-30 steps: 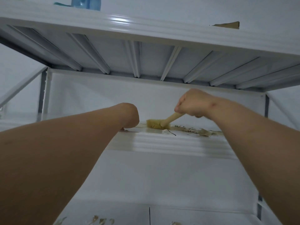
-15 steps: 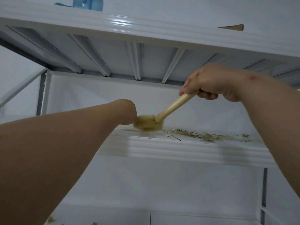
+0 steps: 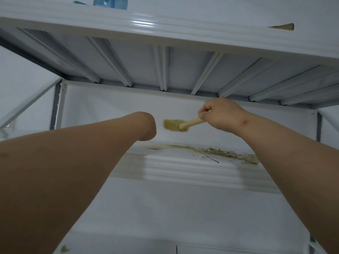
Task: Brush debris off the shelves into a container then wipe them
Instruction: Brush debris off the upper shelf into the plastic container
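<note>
Gripping brush (image 3: 176, 125) in right hand (image 3: 218, 114), lifted clear of shelf (image 3: 192, 169). Debris (image 3: 223, 153) strewn right. Left hand (image 3: 146, 125) folded away, fingers unreadable. Sweep low, leftward, short strokes.

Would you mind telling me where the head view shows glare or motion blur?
Head view: glare streaks the upper shelf edge; the brush head smears with motion blur in the right hand; the debris stays fairly sharp; wide-angle distortion bows the shelf lines.
</note>
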Demonstrator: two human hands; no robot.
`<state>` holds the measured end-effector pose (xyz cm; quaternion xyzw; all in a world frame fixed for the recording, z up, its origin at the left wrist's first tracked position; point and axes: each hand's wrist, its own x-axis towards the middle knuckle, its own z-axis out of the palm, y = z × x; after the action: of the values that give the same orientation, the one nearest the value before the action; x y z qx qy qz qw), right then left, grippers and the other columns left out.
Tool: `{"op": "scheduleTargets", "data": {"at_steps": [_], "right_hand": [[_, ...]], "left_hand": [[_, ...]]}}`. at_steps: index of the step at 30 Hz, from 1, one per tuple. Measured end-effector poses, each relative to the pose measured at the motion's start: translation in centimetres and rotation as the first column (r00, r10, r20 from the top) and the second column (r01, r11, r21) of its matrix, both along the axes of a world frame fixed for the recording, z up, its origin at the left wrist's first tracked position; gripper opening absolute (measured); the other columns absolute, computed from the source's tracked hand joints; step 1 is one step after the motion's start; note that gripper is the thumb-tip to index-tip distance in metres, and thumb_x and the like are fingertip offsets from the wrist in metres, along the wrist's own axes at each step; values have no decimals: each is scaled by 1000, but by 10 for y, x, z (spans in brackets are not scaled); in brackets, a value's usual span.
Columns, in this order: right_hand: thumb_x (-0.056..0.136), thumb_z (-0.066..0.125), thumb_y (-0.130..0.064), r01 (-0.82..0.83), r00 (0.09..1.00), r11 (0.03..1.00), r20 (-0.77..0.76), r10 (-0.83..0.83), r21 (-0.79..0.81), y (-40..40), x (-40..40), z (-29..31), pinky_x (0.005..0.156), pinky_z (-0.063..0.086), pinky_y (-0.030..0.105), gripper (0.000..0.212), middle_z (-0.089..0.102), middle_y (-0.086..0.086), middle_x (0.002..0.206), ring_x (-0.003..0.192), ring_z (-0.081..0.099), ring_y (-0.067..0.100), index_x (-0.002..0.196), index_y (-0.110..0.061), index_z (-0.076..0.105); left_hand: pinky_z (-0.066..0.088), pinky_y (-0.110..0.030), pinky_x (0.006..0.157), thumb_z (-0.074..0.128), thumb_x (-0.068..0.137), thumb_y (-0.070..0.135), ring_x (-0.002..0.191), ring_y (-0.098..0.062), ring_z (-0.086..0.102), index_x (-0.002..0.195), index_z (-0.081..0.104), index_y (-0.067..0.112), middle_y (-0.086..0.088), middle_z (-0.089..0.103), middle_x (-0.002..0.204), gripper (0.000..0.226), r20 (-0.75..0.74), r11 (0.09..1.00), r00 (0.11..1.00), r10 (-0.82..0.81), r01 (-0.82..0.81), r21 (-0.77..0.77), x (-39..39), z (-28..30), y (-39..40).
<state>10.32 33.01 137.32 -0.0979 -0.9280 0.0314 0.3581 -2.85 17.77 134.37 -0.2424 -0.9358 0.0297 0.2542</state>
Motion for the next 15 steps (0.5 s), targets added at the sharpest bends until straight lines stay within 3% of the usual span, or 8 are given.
{"op": "scheduleTargets", "data": {"at_steps": [3,5,9,12,15], "right_hand": [[95,52,-22,-151,985,989,81,150,-3,-26,-9,-3,53,37,25,22,58,-1,76,59,47,12,101,-13,72],[94,55,-20,-179,970,982,158,187,-63,-29,-16,-5,51,36,25,21,55,0,71,56,44,14,101,-11,73],[95,49,-21,54,958,990,274,-89,134,2,-29,-9,65,40,29,29,67,9,106,77,54,18,107,-6,71],[96,48,-23,217,930,966,269,-249,140,32,-26,-12,62,41,29,28,65,8,105,85,60,22,100,-8,71],[97,46,-19,175,970,984,168,-177,32,35,-26,-12,61,40,30,29,66,11,100,75,54,20,101,-6,71]], "left_hand": [[39,-27,74,42,95,15,84,-21,46,81,50,10,1,40,71,17,-36,995,999,3,1,96,-13,4,-5],[45,-31,73,40,93,11,83,-22,51,93,54,9,-1,49,82,14,-53,991,998,32,-25,131,-21,6,-6],[49,-35,80,39,90,6,90,-25,56,94,50,12,-4,55,101,13,-50,989,999,14,-6,148,-25,4,-6],[49,-35,85,37,92,5,95,-27,57,99,52,9,-7,56,105,17,-18,997,1000,26,-24,74,-31,4,-7],[48,-32,88,35,94,5,96,-25,57,101,56,7,-7,55,109,22,-13,999,999,33,-33,-10,-38,5,-8]]}}
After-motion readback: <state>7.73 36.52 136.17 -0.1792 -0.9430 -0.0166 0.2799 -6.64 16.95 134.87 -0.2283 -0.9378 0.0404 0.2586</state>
